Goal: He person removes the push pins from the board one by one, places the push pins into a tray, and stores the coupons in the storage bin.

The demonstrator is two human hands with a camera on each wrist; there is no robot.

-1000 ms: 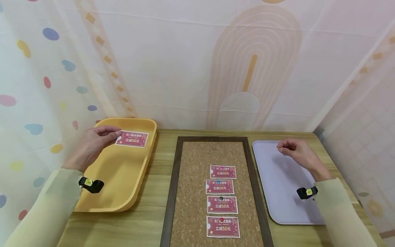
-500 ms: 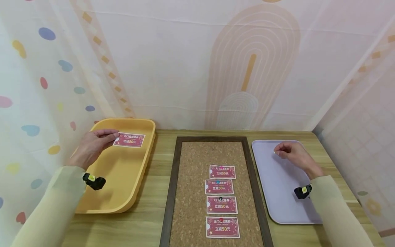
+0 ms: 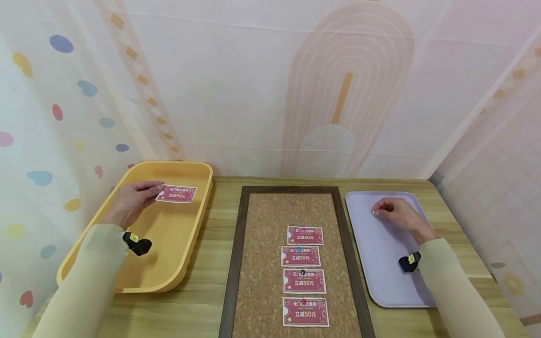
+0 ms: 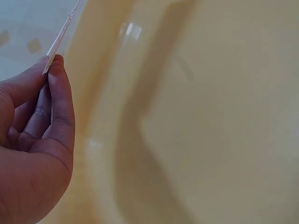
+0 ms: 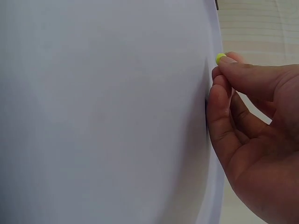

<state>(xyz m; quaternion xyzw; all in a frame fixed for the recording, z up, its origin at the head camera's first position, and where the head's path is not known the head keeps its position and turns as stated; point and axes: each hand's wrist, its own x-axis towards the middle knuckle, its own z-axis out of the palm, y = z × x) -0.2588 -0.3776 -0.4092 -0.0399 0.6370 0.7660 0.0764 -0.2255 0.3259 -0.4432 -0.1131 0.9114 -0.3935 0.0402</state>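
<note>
My left hand (image 3: 133,202) pinches a red coupon (image 3: 176,193) by its left edge, above the yellow tray (image 3: 158,234). In the left wrist view the coupon (image 4: 60,39) shows edge-on between thumb and fingers of the hand (image 4: 42,126). Over the lilac tray (image 3: 382,263) my right hand (image 3: 399,215) pinches a small yellow pin; the right wrist view shows the pin's yellow head (image 5: 220,58) at the fingertips of the hand (image 5: 252,121). The corkboard (image 3: 264,253) lies between the trays.
Several coupons lie in a column on the board, among them a top one (image 3: 305,236) and a bottom one (image 3: 305,312), with pink, blue, black and red pins at their upper parts. The wooden table (image 3: 211,281) meets a patterned curtain (image 3: 228,94) behind.
My right hand has moved a little left and nearer over the lilac tray. My left hand, still with the coupon, has shifted slightly; the pinned coupons stay put.
</note>
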